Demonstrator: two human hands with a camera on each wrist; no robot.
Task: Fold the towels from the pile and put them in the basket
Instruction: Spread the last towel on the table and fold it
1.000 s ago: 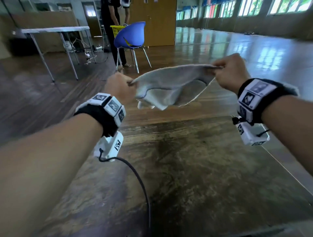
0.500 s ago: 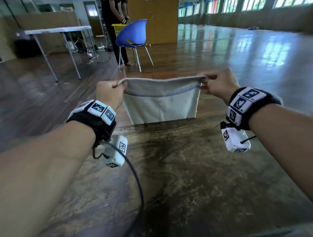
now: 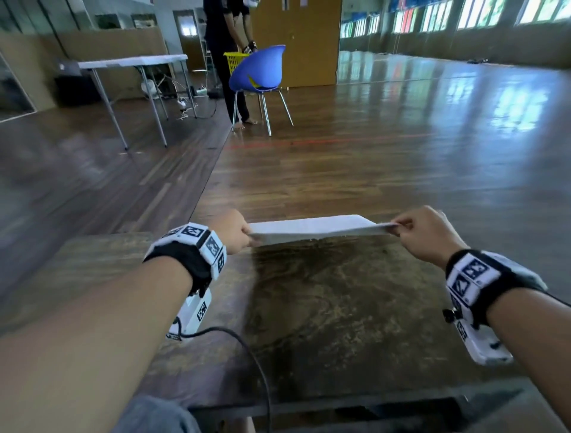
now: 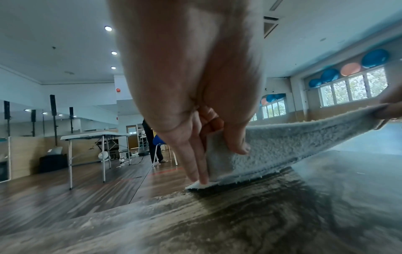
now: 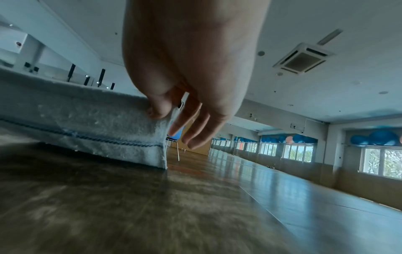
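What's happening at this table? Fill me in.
A person is folding a pale towel on a worn wooden table. The left hand and right hand each pinch one end, holding it stretched low at the table's far edge, its lower part touching the surface. No pile or basket for it is visible nearby.

No word, brand or number can be read anywhere I look; my wristbands (image 3: 202, 244) carry only black-and-white square marker patterns, not letters; the camera pod under my left wrist (image 3: 197, 312) bears one such square too; papers on the far door (image 3: 301, 3) are too small to read.
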